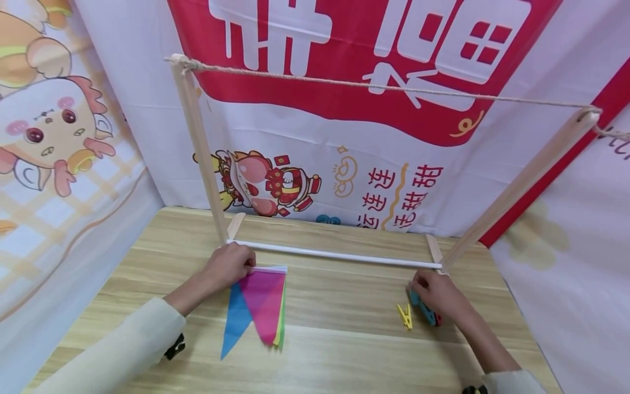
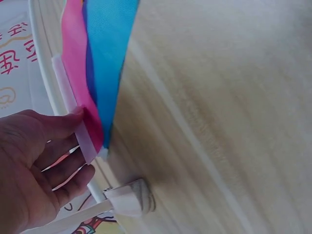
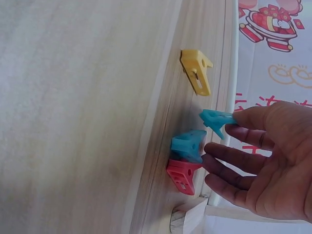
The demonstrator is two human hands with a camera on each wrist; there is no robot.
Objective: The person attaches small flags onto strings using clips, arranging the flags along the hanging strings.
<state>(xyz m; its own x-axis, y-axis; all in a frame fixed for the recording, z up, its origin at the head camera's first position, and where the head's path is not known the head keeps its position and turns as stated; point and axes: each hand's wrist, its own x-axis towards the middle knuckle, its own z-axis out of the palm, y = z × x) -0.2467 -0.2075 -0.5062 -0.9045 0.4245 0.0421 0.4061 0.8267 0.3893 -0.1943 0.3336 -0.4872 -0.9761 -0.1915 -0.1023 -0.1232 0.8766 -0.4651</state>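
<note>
My left hand (image 1: 228, 266) pinches the white top strip of a pink triangular pennant (image 1: 262, 301) between thumb and fingers. A blue pennant (image 1: 237, 317) hangs beside the pink one, and yellow and green edges show behind it. My right hand (image 1: 438, 293) pinches one end of a teal clothespin (image 3: 217, 119) between thumb and index finger. Just below it, a second teal clothespin (image 3: 187, 145) lies against a red clothespin (image 3: 183, 175). A yellow clothespin (image 1: 406, 317) lies to the left of these on the table.
Behind both hands stands a frame of two wooden posts (image 1: 197, 137) joined at the bottom by a white rod (image 1: 334, 254). A twine string (image 1: 344, 82) runs between the post tops. Printed cloth (image 1: 325, 148) closes off the back and sides of the wooden table (image 1: 334, 361).
</note>
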